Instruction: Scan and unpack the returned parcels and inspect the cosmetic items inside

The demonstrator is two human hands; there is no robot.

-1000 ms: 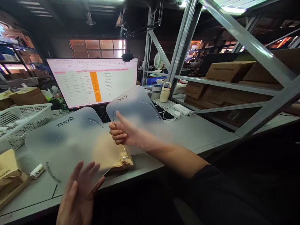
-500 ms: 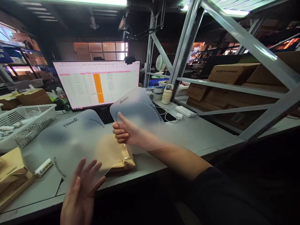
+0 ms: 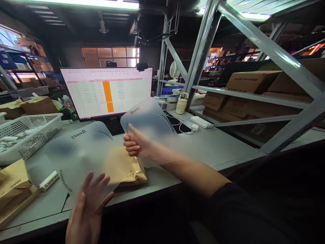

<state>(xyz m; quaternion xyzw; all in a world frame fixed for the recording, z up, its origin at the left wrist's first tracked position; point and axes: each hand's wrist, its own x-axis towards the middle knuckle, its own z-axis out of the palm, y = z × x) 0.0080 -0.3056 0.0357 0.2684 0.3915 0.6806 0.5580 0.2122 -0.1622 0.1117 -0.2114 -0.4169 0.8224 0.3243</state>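
Low on the left, my left hand (image 3: 86,210) holds the lower edge of a frosted plastic sheet (image 3: 83,149) with printed lettering and a dashed curve. Its fingers show dimly through the sheet. My right hand (image 3: 133,142) is closed on the left edge of a second frosted sheet (image 3: 149,113), which bears similar lettering and a dashed arc. Part of the right forearm shows blurred through that sheet. A tan package (image 3: 140,172) with a barcode label lies on the table between the hands, partly covered by the left sheet.
A monitor (image 3: 132,89) and a keyboard (image 3: 114,126) stand behind the sheets. To the left are a white basket (image 3: 38,135), a small white box (image 3: 48,180) and a brown carton (image 3: 17,186). A metal rack (image 3: 254,95) with cartons, a cream container (image 3: 181,104) and a power strip (image 3: 201,122) are right.
The view has shifted slightly, so the surroundings sit a little lower and further right. Both hands keep their holds on the sheets, almost still.
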